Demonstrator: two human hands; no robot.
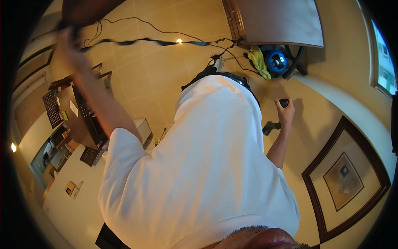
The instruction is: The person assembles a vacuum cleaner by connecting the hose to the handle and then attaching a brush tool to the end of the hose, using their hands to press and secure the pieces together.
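Observation:
My left arm stretches out to the upper left, and my left hand (74, 52) is smeared by motion. At its fingers is a blurred dark thing (71, 33), just below a large dark brown shape (89, 10); whether I grip it I cannot tell. My right hand (286, 112), low on my right side, has its thumb and fingers curled round a small black rounded object (284, 102) whose kind does not show. Close to that wrist is another black piece (270, 128). A twisted black strap (153, 40) runs from near my left hand across to the cabinet's side.
A thin black cord (166, 32) loops over the tiled floor (145, 74). Beside a cabinet (282, 20) stands a blue-topped canister (276, 61) with a dark hose (296, 62) and a yellow cloth (258, 62). Dark furniture (81, 116) stands left; a framed picture (309, 174) hangs right.

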